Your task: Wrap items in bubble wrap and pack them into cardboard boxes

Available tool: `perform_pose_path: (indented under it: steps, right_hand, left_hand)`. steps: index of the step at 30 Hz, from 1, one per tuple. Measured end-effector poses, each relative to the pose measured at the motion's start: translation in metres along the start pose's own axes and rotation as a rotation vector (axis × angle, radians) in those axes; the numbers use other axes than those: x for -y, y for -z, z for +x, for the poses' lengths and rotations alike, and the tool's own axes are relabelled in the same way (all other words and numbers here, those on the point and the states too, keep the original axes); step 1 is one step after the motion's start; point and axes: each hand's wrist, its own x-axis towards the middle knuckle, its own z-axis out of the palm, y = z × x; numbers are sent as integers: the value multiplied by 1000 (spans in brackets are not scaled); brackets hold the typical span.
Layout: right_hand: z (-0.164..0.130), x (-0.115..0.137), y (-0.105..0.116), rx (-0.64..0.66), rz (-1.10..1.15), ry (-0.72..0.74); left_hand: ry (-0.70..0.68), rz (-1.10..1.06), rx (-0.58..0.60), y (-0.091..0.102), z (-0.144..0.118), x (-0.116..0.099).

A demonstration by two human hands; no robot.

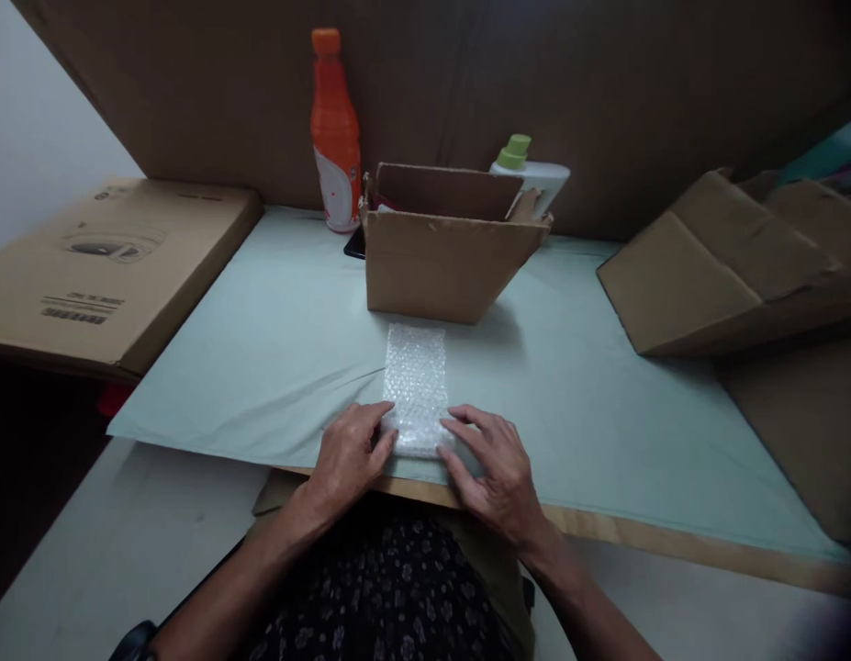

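Bubble wrap (415, 386) is laid flat on tabletop (274, 349); near end is pinched by left hand (349, 452) and right hand (494, 464). Rolling judged barely begun. Box (445, 262) is open behind.

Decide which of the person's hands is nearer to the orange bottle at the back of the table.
Left. The left hand rests on the near left end of the bubble wrap, on the side where the orange bottle stands. The right hand holds the wrap's right end, farther across.
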Motion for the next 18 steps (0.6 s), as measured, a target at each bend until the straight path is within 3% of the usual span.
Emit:
perform_pose_path:
  steps: [3, 6, 9, 11, 18]
  right_hand:
    - [1, 0, -2, 152, -43, 105]
    - [2, 0, -4, 199, -36, 82]
    - [3, 3, -3, 226, 77, 6]
    - [3, 6, 0, 264, 145, -34]
    - [-1, 6, 4, 131, -22, 11]
  left_hand:
    - [-38, 54, -42, -3, 4, 0]
    - [-148, 18, -100, 1, -1, -2]
    - [-255, -61, -30, 8, -12, -5]
    - [-253, -99, 7, 11, -17, -6]
    - [-135, 28, -49, -2, 5, 2]
